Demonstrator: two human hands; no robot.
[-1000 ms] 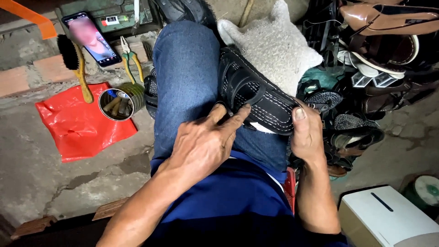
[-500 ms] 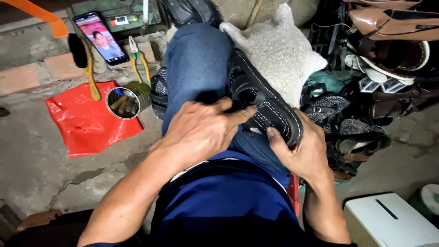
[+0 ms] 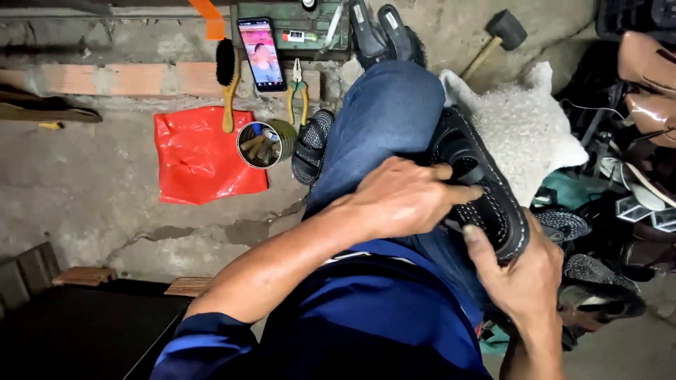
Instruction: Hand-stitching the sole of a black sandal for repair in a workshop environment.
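The black sandal (image 3: 479,183) is lying sole-edge up across the person's right thigh, on the blue jeans (image 3: 384,134). The left hand (image 3: 408,200) is pressing flat on the sandal's upper side, fingers (image 3: 461,191) extended toward the stitched rim, not clenched. The right hand (image 3: 524,278) is gripping the sandal's near end from below, thumb pressing on the sole edge. A white fleecy cloth (image 3: 521,127) is lying just beside the sandal. On the concrete floor (image 3: 84,183), a red plastic bag (image 3: 201,155) is lying near a tin can (image 3: 264,143), with pliers (image 3: 299,91), a brush (image 3: 227,77) and a phone (image 3: 260,53) toward the far edge.
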